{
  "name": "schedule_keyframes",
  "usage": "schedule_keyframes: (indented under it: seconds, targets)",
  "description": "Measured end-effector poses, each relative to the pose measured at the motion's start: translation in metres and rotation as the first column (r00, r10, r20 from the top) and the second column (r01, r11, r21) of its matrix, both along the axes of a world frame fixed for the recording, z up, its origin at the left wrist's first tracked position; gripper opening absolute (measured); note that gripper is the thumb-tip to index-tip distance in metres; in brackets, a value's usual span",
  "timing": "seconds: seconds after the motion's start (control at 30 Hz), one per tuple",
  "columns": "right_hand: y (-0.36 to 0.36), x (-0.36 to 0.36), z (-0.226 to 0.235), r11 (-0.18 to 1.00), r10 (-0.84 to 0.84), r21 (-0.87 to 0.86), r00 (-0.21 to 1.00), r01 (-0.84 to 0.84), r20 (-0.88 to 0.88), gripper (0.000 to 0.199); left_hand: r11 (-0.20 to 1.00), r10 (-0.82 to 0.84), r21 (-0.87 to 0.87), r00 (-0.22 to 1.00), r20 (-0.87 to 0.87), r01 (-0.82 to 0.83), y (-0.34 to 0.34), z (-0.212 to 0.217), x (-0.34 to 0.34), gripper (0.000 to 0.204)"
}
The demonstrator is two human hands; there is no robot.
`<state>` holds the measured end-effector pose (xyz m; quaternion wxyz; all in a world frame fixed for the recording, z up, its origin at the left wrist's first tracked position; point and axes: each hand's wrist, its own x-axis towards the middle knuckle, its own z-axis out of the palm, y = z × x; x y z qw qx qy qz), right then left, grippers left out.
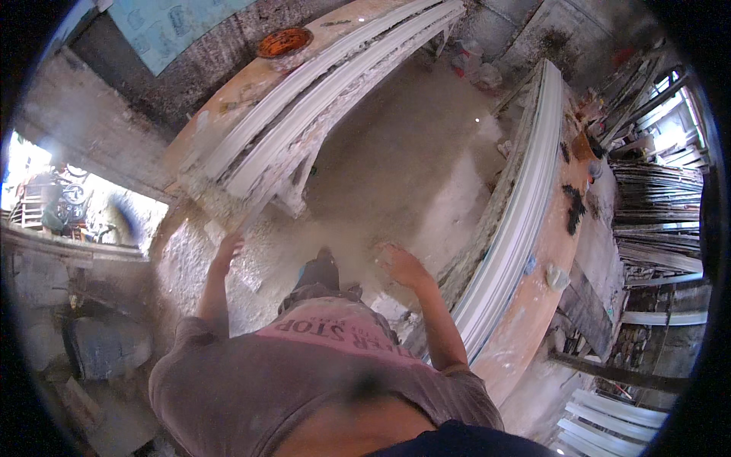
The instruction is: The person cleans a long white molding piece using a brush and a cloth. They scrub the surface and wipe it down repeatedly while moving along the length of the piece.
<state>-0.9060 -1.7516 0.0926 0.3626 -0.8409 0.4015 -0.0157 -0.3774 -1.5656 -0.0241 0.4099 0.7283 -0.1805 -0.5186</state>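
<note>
My left hand [228,250] hangs at my side, fingers loosely stretched and slightly blurred, with nothing visible in it. It is close to the near end of the left bench, where long white ribbed mouldings [320,72] with rough, crusted edges lie. In front of my body, my right hand [403,266] has its fingers apart and seems to hold nothing. To its right, apart from it, another long white moulding [512,236] runs along the right bench [544,282].
Between the benches stretches a dusty floor [388,145]. An orange bowl [285,42] sits on the left bench. A pale lump [557,277] and dark clumps [574,209] lie on the right one. Stacked thin strips [659,194] fill a rack at far right; white mouldings [609,423] lie below.
</note>
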Motion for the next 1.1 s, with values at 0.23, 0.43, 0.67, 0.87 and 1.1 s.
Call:
schedule_keyframes:
  seconds: [0.23,0.43,0.67,0.87,1.1]
  targets:
    - [-0.155,-0.015,-0.026,0.991,-0.103,0.077,0.992,0.108,-0.069,0.048,0.914,-0.382,0.079,0.911,-0.158,0.397,-0.162,-0.131,-0.023,0.054]
    - [-0.300,-0.031,-0.008,0.933,-0.304,0.085,0.891,0.351,-0.337,0.051,0.584,-0.730,0.016,0.517,0.448,0.811,-0.496,-0.148,-0.093,0.043]
    - [-0.373,-0.086,-0.024,0.638,-0.770,-0.030,0.638,0.769,-0.016,0.047,0.234,-0.908,-0.098,0.254,0.333,0.967,-0.803,-0.011,-0.249,0.036]
    - [-0.431,-0.142,-0.088,0.550,-0.777,0.182,0.580,0.815,-0.246,0.054,0.303,-0.883,-0.094,0.316,0.346,0.948,-0.926,-0.035,-0.312,0.037]
    - [-0.617,-0.235,-0.115,0.632,-0.722,0.130,0.641,0.764,-0.261,0.049,0.286,-0.956,0.057,0.280,0.088,0.957,-1.035,-0.093,-0.322,0.038]
